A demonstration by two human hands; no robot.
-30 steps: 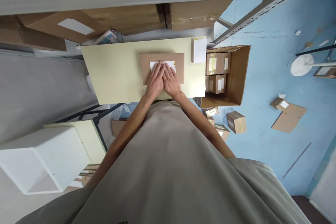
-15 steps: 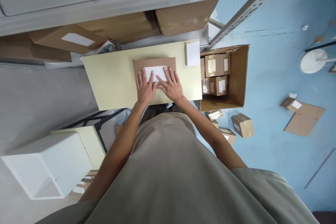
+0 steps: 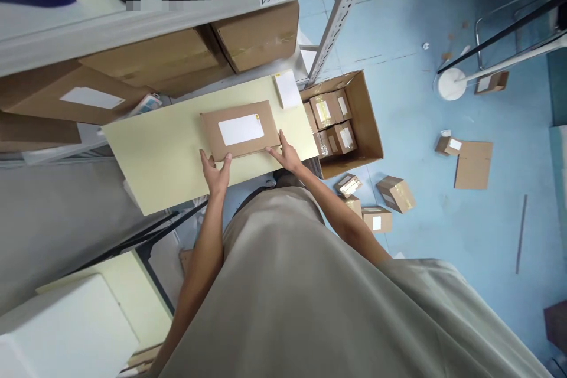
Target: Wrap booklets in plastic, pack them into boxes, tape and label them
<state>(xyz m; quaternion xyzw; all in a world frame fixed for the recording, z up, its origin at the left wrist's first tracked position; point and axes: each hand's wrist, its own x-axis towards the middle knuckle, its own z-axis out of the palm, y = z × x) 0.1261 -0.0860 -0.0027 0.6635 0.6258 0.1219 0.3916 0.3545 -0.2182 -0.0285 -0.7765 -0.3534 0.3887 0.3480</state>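
A flat brown cardboard box [image 3: 210, 130] lies on the pale yellow board [image 3: 146, 159], with a white label [image 3: 241, 130] on its top face. My left hand [image 3: 216, 172] holds the box's near left corner, its thumb on the near edge. At the near right corner, my right hand [image 3: 287, 155] grips the same box, thumb on the near edge and fingers along the right side. Beyond the box to the right is a white stack of labels [image 3: 287, 90] on the board.
A large open carton [image 3: 370, 124] holding several small boxes stands right of the board. More small boxes [image 3: 396, 194] lie on the blue floor. Grey shelving [image 3: 177, 15] with cartons runs along the far side. At lower left is a white container [image 3: 75, 325].
Both hands have moved from flat on the label to the box's near corners and now hold it. The label is fully uncovered. The view has turned and shifted.
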